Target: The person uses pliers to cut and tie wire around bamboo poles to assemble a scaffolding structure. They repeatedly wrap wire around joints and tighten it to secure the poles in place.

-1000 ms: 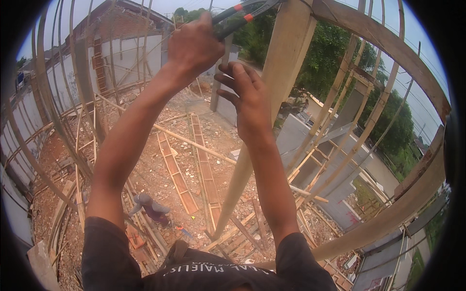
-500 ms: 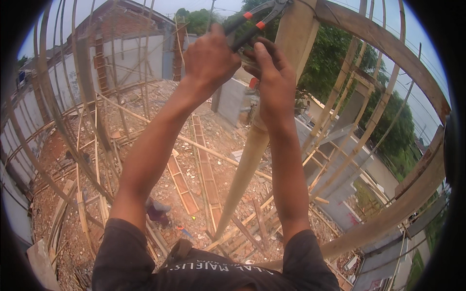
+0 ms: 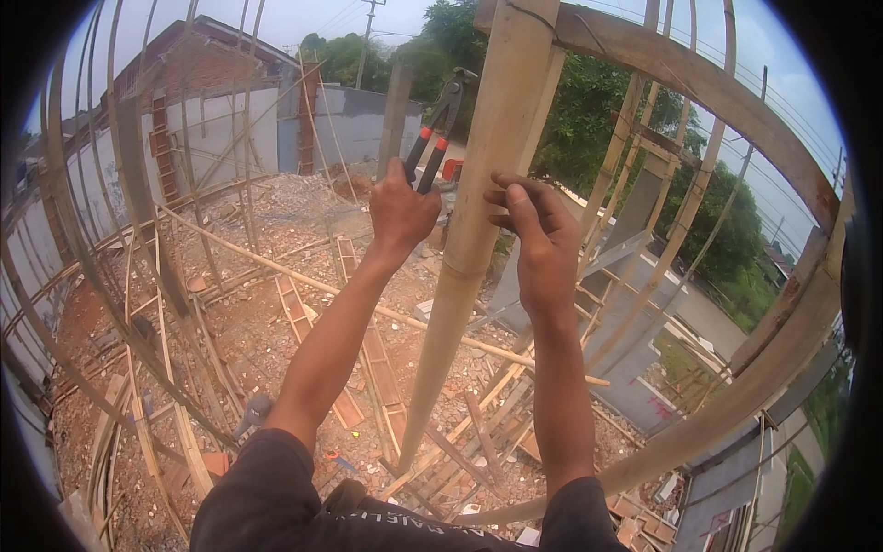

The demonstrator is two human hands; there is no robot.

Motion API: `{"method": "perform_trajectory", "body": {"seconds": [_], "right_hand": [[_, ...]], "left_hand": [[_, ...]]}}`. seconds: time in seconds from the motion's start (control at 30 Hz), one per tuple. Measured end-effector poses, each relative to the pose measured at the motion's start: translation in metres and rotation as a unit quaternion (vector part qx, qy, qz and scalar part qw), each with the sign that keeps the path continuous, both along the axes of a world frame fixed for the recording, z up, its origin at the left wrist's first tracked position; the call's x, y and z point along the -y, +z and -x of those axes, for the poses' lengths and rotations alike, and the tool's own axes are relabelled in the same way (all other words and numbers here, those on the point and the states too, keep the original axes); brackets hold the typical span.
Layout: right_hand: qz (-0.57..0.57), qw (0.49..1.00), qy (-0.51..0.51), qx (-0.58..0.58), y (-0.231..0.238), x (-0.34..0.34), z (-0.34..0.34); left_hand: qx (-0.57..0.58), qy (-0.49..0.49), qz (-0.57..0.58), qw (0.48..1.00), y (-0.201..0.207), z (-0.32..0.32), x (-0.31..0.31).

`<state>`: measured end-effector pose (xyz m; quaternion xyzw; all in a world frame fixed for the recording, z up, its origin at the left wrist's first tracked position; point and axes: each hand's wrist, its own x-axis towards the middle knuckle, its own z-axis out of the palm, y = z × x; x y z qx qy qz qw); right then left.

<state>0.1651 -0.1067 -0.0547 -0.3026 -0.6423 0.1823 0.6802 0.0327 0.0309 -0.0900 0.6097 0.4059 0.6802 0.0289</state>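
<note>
My left hand [image 3: 405, 216] is closed round the black handles of a pair of pincers [image 3: 425, 158] with orange-red bands. The pincers' dark metal head points up, left of a thick upright bamboo pole [image 3: 474, 198]. On the pole's other side is my right hand [image 3: 544, 239], raised, its fingers loosely bent and apart, the fingertips at the pole's edge. I see nothing held in it; whether the fingertips touch the pole I cannot tell. Above both hands, dark wire [image 3: 532, 17] runs round the pole where it meets a wooden beam [image 3: 662, 60].
A curved-looking bamboo pole [image 3: 736, 419] crosses at the lower right. Far below lies rubble ground [image 3: 248, 317] with ladder-like wooden frames [image 3: 372, 354] and loose timber. Thin upright rods [image 3: 78, 239] stand at the left. A grey wall [image 3: 635, 368] and trees [image 3: 598, 120] are at the right.
My left hand has lowered with the pincers, from near the beam to left of the pole. My right hand has come down and apart from the left. The view has shifted slightly.
</note>
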Motion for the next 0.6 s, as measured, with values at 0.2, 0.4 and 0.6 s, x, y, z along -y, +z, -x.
{"method": "perform_trajectory", "body": {"seconds": [0.2, 0.4, 0.6], "right_hand": [[0.081, 0.995, -0.005, 0.049, -0.099, 0.029, -0.033], [0.266, 0.963, 0.045, -0.011, -0.257, 0.098, -0.029], [0.459, 0.855, 0.125, -0.204, -0.355, 0.161, 0.007]], "left_hand": [[0.104, -0.159, 0.055, 0.980, -0.090, 0.022, 0.053], [-0.045, -0.390, 0.339, 0.855, -0.249, 0.026, 0.184], [0.100, -0.497, 0.616, 0.603, -0.308, 0.011, 0.255]]}}
